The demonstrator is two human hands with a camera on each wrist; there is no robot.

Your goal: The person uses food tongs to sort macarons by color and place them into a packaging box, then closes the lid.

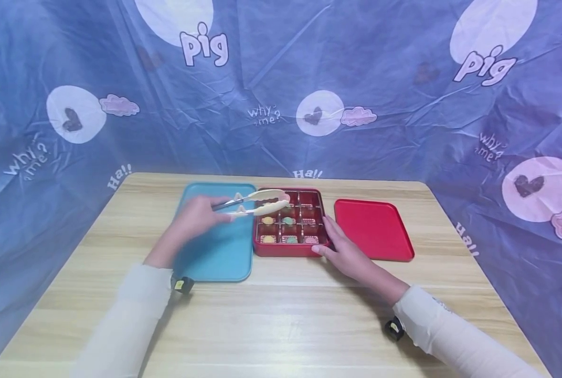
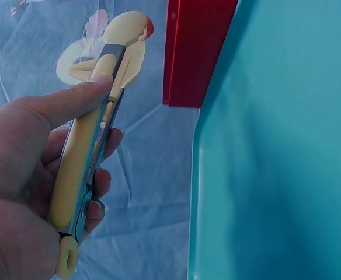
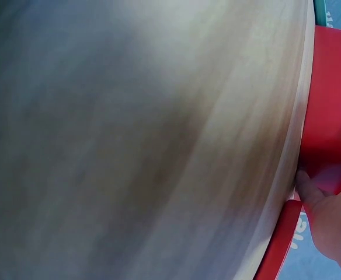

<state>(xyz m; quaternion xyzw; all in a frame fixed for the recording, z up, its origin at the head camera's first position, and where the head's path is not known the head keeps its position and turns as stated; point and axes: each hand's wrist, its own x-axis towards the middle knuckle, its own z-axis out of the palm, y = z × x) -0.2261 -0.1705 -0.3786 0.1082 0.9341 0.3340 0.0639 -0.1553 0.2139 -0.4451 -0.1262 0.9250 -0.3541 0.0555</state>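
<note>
My left hand (image 1: 197, 219) grips a pair of tongs (image 2: 77, 163) with cream-coloured handle and tips. Between the tips is a small pinkish piece (image 1: 284, 198), its kind too small to tell; the left wrist view shows only its reddish edge (image 2: 149, 27). The tips hover over a red box (image 1: 287, 250) with a divided insert. Several compartments hold small sweet-like pieces: yellow (image 1: 268, 220), green (image 1: 288, 220) and pink (image 1: 311, 239). My right hand (image 1: 344, 251) holds the box at its front right corner, thumb on the front and fingers along the right side. The tongs hide part of the back compartments.
A blue tray (image 1: 219, 262) lies left of the box, under my left hand. To the right, a red lid (image 1: 374, 228) lies on the wooden table (image 1: 281, 315). Behind the table hangs a blue printed cloth (image 1: 262, 73).
</note>
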